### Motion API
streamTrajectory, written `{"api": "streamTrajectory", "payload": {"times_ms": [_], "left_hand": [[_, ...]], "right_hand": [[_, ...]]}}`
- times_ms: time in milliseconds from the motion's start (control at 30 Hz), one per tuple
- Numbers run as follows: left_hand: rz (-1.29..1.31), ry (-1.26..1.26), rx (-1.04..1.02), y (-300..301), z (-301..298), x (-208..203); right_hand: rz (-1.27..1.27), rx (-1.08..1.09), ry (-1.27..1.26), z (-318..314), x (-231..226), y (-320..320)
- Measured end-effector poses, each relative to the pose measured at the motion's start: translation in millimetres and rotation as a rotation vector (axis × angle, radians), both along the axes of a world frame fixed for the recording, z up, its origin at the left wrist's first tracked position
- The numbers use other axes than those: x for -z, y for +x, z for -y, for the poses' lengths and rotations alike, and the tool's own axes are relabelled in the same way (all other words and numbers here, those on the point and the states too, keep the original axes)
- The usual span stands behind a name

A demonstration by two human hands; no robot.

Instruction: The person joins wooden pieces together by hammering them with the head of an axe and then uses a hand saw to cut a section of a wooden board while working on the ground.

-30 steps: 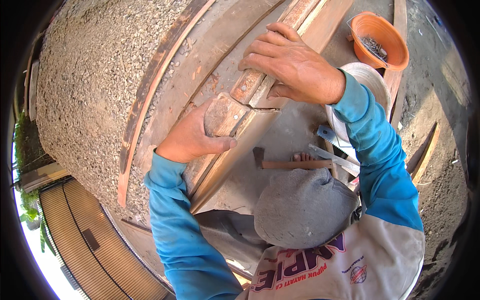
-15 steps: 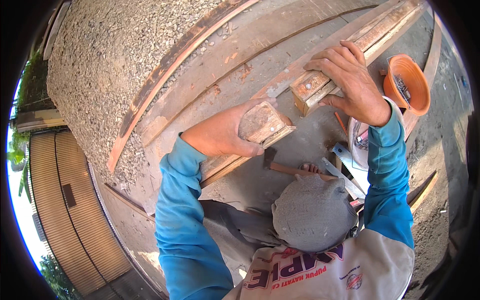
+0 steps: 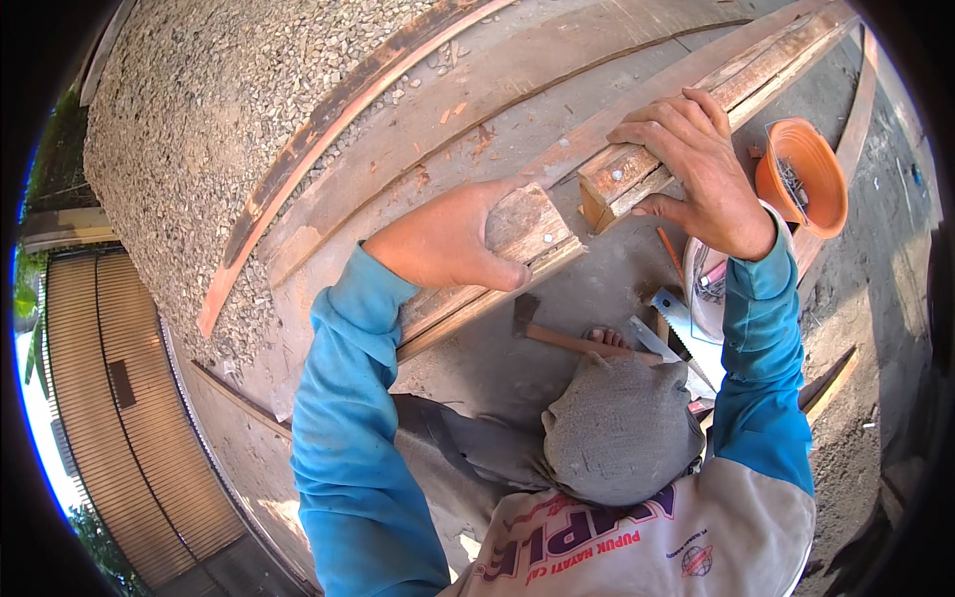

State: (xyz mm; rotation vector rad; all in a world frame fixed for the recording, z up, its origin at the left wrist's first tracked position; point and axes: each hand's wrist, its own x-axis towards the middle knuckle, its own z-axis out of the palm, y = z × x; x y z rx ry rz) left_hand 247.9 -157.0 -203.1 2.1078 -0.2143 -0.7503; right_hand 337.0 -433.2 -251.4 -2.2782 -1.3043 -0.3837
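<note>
My left hand (image 3: 458,239) is wrapped around the end of a wooden beam (image 3: 527,227) that runs down toward my left forearm. Its thumb presses on the near side, and the fingertips are hidden behind the wood. A second, longer beam (image 3: 766,75) reaches away to the far right, with a round nail head near its squared end. My right hand (image 3: 701,164) grips this one close to that end, fingers over the top and thumb beneath. A small gap separates the two beam ends, which face each other.
An orange bucket (image 3: 826,184) holding nails stands at the right, beside a pale container (image 3: 708,308). Near my foot lie a hand saw (image 3: 686,328), a hatchet (image 3: 567,338) and an orange pencil (image 3: 669,251). Long boards (image 3: 398,139) and gravel (image 3: 219,119) stretch along the far left.
The left beam's end has shifted slightly, its tip lying a little lower and further left. Both hands keep their grips, and the whole view has moved a little.
</note>
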Motion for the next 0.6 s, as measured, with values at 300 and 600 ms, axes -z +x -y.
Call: {"api": "streamTrajectory", "payload": {"times_ms": [300,600], "left_hand": [[-0.039,-0.055,-0.063,26.4,39.1,-5.3],[0.010,0.049,-0.057,24.3,44.5,-8.2]], "right_hand": [[0.004,-0.016,0.032,9.6,10.3,5.4],[-0.020,-0.034,0.097,10.6,13.0,3.7]]}}
